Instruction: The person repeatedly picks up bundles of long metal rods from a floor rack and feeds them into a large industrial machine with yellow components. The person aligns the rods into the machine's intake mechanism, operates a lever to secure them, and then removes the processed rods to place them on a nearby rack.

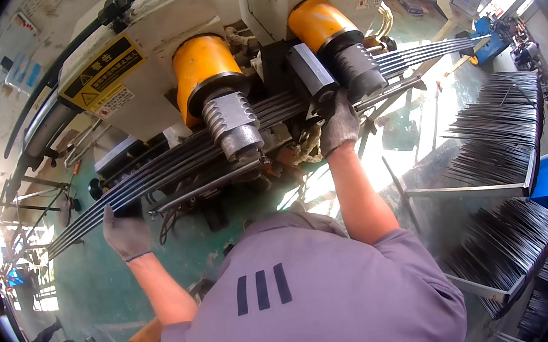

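Several long dark metal rods (pixel 153 174) lie side by side and run slantwise across the machine, from low on the left to high on the right. My left hand (pixel 127 235), in a pale work glove, is at their near-left stretch, one digit up against the lowest rod and the other fingers hidden beneath. My right hand (pixel 340 128), in a dirty glove, is curled at the near end of a dark metal block (pixel 311 72); what its fingers hold is hidden. Beside that block is a ribbed steel head (pixel 358 70) on an orange housing (pixel 319 20).
A second orange housing (pixel 202 64) with a ribbed head (pixel 235 125) reaches over the rods between my hands. A round bar (pixel 205 189) runs below. Racks of dark rods (pixel 496 135) stand at the right. A brown cardboard roll (pixel 141 341) lies at the lower left.
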Motion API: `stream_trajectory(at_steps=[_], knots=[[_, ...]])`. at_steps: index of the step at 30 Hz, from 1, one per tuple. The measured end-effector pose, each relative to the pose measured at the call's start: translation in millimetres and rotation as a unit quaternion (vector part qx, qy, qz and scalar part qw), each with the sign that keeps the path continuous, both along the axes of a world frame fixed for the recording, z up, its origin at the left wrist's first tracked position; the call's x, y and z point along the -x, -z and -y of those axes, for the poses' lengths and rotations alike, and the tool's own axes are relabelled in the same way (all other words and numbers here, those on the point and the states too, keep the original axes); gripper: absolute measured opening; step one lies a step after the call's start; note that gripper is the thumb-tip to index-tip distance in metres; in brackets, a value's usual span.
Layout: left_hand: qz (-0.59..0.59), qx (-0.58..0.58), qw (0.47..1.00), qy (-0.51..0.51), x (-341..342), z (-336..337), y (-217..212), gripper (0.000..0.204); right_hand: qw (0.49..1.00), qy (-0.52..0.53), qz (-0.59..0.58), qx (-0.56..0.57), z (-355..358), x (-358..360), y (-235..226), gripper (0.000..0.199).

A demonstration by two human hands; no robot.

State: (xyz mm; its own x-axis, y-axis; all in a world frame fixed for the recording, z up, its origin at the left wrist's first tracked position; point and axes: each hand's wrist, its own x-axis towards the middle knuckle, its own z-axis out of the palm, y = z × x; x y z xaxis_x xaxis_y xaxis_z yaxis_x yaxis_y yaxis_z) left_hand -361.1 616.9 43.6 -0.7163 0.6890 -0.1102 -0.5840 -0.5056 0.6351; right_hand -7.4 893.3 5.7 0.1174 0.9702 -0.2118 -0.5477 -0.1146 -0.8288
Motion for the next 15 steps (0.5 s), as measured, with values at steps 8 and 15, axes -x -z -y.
stream_trajectory(at_steps=[8, 15], knots=[[-0.31, 0.209, 0.912, -0.171, 51.4, 2.1, -84.2, 0.033, 0.997, -0.009, -0.064, 0.051, -10.3, -4.4, 9.2, 0.046], [-0.426, 0.207, 0.851, -0.227, 20.9, -42.9, -205.4, 0.038, 0.996, -0.051, -0.076, 0.013, -43.4, -11.9, 35.4, 0.036]])
